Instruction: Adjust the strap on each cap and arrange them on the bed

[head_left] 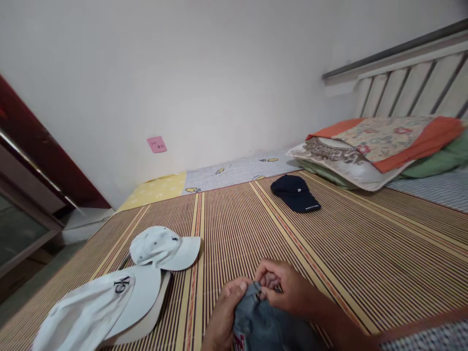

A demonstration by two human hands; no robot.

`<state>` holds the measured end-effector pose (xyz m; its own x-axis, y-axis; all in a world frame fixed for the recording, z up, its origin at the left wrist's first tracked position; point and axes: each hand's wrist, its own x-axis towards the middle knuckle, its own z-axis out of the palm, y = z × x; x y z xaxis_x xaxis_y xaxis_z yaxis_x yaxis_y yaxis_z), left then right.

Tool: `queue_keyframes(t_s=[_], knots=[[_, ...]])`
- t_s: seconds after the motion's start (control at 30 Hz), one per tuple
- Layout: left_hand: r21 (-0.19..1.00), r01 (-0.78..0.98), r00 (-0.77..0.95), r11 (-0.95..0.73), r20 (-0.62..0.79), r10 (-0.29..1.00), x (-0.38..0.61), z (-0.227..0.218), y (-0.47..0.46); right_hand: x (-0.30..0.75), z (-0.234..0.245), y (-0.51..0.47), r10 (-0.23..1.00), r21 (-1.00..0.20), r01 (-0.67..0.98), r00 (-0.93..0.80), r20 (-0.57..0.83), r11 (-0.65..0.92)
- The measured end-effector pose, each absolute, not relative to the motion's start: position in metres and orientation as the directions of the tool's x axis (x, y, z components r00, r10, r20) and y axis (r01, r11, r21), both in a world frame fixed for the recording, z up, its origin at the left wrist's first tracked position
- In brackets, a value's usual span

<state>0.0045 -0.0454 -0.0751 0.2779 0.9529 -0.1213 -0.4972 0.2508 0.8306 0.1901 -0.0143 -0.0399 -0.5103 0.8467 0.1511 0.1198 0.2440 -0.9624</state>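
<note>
Both my hands hold a blue denim cap (263, 326) at the bottom middle, over a striped bamboo mat (365, 243). My left hand (224, 312) grips its left side with fingers curled. My right hand (283, 287) pinches the cap's top edge, fingers pressed together. A white cap with a small dark emblem (164, 247) lies to the left. Nearer me lies a bigger white cap with a dark logo (98, 307), on top of a beige cap brim (146, 326). A navy cap (296, 193) rests farther away on the mat.
Stacked pillows (369, 151) with floral and orange covers lie at the right by a slatted headboard (409, 83). A pink sticky note (157, 144) is on the white wall. A dark red cabinet (32, 161) stands at the left beyond the bed edge.
</note>
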Motion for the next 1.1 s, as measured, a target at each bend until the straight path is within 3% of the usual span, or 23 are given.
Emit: queue_keyframes(t_s=[0.23,0.3,0.43,0.5,0.63,0.73,0.9,1.0,1.1], knots=[[0.833,-0.5,0.282,0.236,-0.101,0.954,0.006,-0.076,-0.044,0.187,-0.037,-0.018,0.825,-0.799,0.36,-0.493,0.276,0.482],[0.842,-0.488,0.282,0.23,-0.097,0.955,0.007,-0.076,-0.044,0.184,-0.041,-0.017,0.857,-0.857,0.326,-0.466,0.222,0.399],[0.852,-0.477,0.287,0.216,-0.081,0.955,0.009,-0.076,-0.044,0.18,-0.051,-0.014,0.887,-0.987,0.135,-0.461,0.019,0.091],[0.856,-0.473,0.256,0.208,-0.092,0.962,0.009,-0.078,-0.043,0.181,-0.051,-0.013,0.883,-0.97,0.165,-0.462,0.086,0.181],[0.9,-0.386,0.198,0.202,-0.133,0.971,0.005,-0.086,-0.039,0.186,-0.04,-0.016,0.791,-0.676,0.471,-0.539,0.289,0.568],[0.919,-0.346,0.172,0.189,-0.136,0.976,0.004,-0.089,-0.039,0.188,-0.035,-0.02,0.786,-0.524,0.606,-0.572,0.235,0.598],[0.936,-0.316,0.093,0.158,-0.135,0.986,0.006,-0.088,-0.041,0.184,-0.042,-0.023,0.799,-0.419,0.684,-0.559,0.224,0.596],[0.939,-0.308,0.088,0.154,-0.133,0.987,0.008,-0.087,-0.042,0.18,-0.052,-0.019,0.831,-0.446,0.703,-0.497,0.248,0.554],[0.935,-0.315,0.13,0.162,-0.127,0.983,0.008,-0.086,-0.042,0.179,-0.06,-0.011,0.909,-0.674,0.621,-0.36,0.208,0.4]])
